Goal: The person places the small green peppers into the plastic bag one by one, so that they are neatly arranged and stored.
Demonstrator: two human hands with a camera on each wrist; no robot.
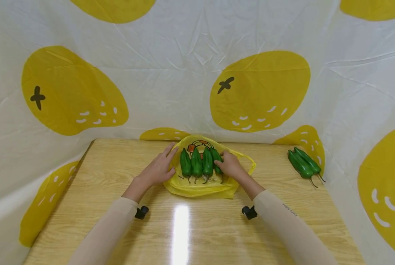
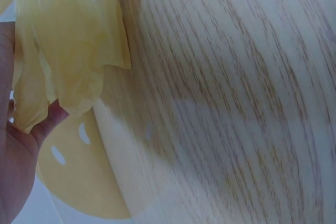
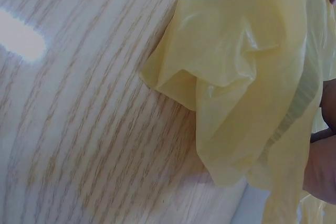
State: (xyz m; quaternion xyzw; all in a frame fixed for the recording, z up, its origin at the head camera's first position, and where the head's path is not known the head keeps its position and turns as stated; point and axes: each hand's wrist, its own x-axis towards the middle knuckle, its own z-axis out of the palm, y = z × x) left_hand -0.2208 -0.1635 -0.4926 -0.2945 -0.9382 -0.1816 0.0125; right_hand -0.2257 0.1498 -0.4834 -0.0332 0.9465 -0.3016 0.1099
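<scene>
Several green peppers (image 1: 196,162) lie side by side, stems toward the person, on a spread yellow plastic bag (image 1: 197,190). At the right end of this row, my right hand (image 1: 231,164) grips the last pepper (image 1: 216,156) between thumb and fingers. My left hand (image 1: 157,169) rests at the bag's left edge, fingers extended and thumb spread apart. In the left wrist view, bag folds hang in front of part of the left hand (image 2: 20,156). The right wrist view has the bag (image 3: 241,77) covering much of the scene, with the right hand (image 3: 321,166) partly hidden behind it.
Two more green peppers (image 1: 304,163) lie together near the table's right edge. The wooden table (image 1: 101,191) is bordered at the back and sides by a white cloth (image 1: 171,73) with yellow fruit prints. Black wrist cameras (image 1: 249,212) sit under the sleeves.
</scene>
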